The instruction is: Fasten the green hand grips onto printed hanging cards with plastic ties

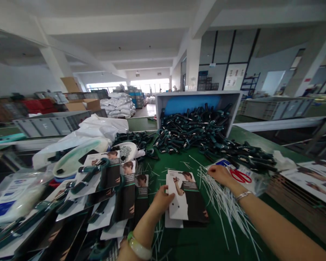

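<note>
My left hand (163,199) grips the left edge of a small stack of printed backing cards (183,195), its thumb resting on the top card. That card has small holes and nothing fastened to it. Over the upper end of a loose bunch of white cable ties (220,199), my right hand (220,174) is closed with fingertips pinched on a cable tie; the exact grip is partly hidden. To the left lie several cards with dark green hand tools (103,174) on them, in overlapping piles.
A grey crate (198,95) tipped on its side spills a heap of dark green tools (190,127). Red-handled scissors (240,176) lie on a plastic bag right of my right hand. Stacked cards (301,195) stand far right. A white dish (127,151) holds small metal parts.
</note>
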Action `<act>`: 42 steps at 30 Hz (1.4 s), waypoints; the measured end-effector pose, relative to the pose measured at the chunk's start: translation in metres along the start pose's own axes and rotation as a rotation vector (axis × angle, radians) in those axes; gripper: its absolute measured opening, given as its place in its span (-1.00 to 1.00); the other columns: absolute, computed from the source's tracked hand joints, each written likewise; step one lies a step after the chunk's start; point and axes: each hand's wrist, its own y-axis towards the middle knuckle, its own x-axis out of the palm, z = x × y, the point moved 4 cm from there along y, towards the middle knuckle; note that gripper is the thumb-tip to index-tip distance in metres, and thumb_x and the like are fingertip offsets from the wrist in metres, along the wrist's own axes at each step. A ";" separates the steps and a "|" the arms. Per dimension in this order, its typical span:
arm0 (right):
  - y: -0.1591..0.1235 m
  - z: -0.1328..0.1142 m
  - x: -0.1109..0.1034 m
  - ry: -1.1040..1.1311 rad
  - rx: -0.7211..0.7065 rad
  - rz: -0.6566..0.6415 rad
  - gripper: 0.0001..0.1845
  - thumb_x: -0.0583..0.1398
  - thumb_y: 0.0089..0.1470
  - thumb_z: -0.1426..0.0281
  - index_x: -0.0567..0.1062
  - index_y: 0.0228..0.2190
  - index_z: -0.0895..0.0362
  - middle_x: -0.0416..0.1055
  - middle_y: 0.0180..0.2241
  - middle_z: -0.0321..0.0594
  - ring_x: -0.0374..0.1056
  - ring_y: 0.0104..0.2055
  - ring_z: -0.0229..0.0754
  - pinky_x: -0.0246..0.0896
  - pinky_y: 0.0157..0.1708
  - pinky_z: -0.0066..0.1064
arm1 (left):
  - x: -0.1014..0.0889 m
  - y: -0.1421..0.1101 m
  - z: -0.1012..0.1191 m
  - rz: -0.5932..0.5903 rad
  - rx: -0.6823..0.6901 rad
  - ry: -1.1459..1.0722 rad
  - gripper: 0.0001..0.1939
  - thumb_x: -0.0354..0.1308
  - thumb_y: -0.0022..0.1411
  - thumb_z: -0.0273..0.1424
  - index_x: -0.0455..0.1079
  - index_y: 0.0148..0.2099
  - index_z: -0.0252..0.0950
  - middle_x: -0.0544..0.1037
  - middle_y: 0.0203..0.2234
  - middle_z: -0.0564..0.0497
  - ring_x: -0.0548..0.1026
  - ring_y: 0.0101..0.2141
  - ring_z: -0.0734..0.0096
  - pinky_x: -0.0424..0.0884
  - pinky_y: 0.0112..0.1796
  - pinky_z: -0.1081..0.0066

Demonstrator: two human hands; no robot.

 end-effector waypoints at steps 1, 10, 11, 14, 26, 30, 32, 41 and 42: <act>-0.001 0.004 -0.005 0.035 0.012 0.007 -0.75 0.06 -0.07 0.41 0.55 -0.50 0.14 0.50 -0.44 -0.23 0.38 -0.35 -0.19 0.15 -0.38 -0.48 | 0.004 -0.003 -0.002 -0.031 -0.031 -0.043 -0.73 0.14 -0.06 -0.54 0.22 -0.24 -0.29 0.39 -0.64 0.14 0.40 -0.62 0.44 0.26 -0.56 0.48; -0.041 -0.014 -0.005 0.499 0.068 -0.105 -0.65 0.12 -0.08 0.20 0.46 -0.31 0.18 0.45 -0.50 -0.25 0.26 -0.58 -0.33 0.03 -0.65 -0.54 | 0.028 -0.009 -0.002 -0.113 -0.104 -0.325 -0.60 0.25 -0.08 -0.38 0.27 -0.16 -0.32 0.50 -0.49 -0.01 0.48 -0.53 0.36 0.36 -0.47 0.40; -0.049 -0.024 0.003 0.633 0.068 -0.170 -0.66 0.16 -0.13 0.20 0.43 -0.33 0.18 0.43 -0.52 -0.28 0.24 -0.61 -0.36 -0.01 -0.68 -0.57 | 0.031 -0.009 -0.001 -0.131 -0.089 -0.345 -0.61 0.26 -0.09 -0.38 0.30 -0.17 -0.34 0.52 -0.46 -0.05 0.49 -0.49 0.34 0.37 -0.43 0.39; -0.073 -0.052 0.026 0.956 0.093 -0.365 -0.70 0.21 -0.21 0.22 0.36 -0.45 0.17 0.38 -0.57 -0.34 0.21 -0.64 -0.40 -0.08 -0.74 -0.60 | 0.039 -0.012 0.001 -0.177 -0.030 -0.438 -0.62 0.25 -0.07 -0.37 0.32 -0.16 -0.34 0.55 -0.39 -0.09 0.52 -0.42 0.31 0.39 -0.35 0.38; -0.116 -0.104 0.055 0.879 0.054 -0.743 -0.80 0.18 -0.21 0.29 0.33 -0.56 0.17 0.41 -0.65 -0.35 0.11 -0.76 -0.47 -0.17 -0.77 -0.62 | 0.025 -0.013 -0.003 0.024 0.165 -0.435 -0.53 0.34 -0.20 -0.24 0.32 -0.24 -0.35 0.53 -0.42 -0.07 0.48 -0.47 0.36 0.34 -0.47 0.47; -0.118 -0.102 0.058 0.849 0.026 -0.734 -0.80 0.19 -0.21 0.29 0.33 -0.57 0.17 0.40 -0.65 -0.35 0.12 -0.76 -0.44 -0.08 -0.75 -0.60 | 0.024 -0.015 -0.005 0.027 0.152 -0.472 -0.59 0.33 -0.18 -0.28 0.36 -0.27 -0.35 0.54 -0.43 -0.06 0.48 -0.50 0.38 0.33 -0.49 0.48; -0.118 -0.103 0.058 0.846 0.011 -0.712 -0.79 0.19 -0.21 0.28 0.33 -0.56 0.17 0.40 -0.65 -0.36 0.13 -0.75 -0.43 -0.06 -0.74 -0.58 | 0.024 -0.017 -0.004 0.021 0.159 -0.486 -0.62 0.32 -0.17 -0.30 0.37 -0.28 -0.35 0.55 -0.44 -0.06 0.48 -0.49 0.38 0.34 -0.47 0.48; -0.112 -0.116 0.049 0.813 -0.004 -0.487 -0.71 0.14 -0.10 0.18 0.34 -0.56 0.18 0.38 -0.63 -0.33 0.12 -0.75 -0.44 -0.07 -0.74 -0.57 | 0.026 -0.021 -0.003 -0.006 0.208 -0.560 -0.59 0.31 -0.13 -0.29 0.35 -0.21 -0.33 0.55 -0.34 -0.09 0.51 -0.39 0.32 0.38 -0.39 0.45; -0.110 -0.114 0.046 0.830 0.018 -0.436 -0.71 0.13 -0.09 0.17 0.33 -0.55 0.17 0.37 -0.64 -0.34 0.11 -0.75 -0.44 -0.08 -0.75 -0.58 | 0.026 -0.021 -0.004 -0.011 0.198 -0.574 -0.56 0.31 -0.12 -0.27 0.34 -0.18 -0.33 0.55 -0.32 -0.10 0.51 -0.39 0.32 0.38 -0.39 0.44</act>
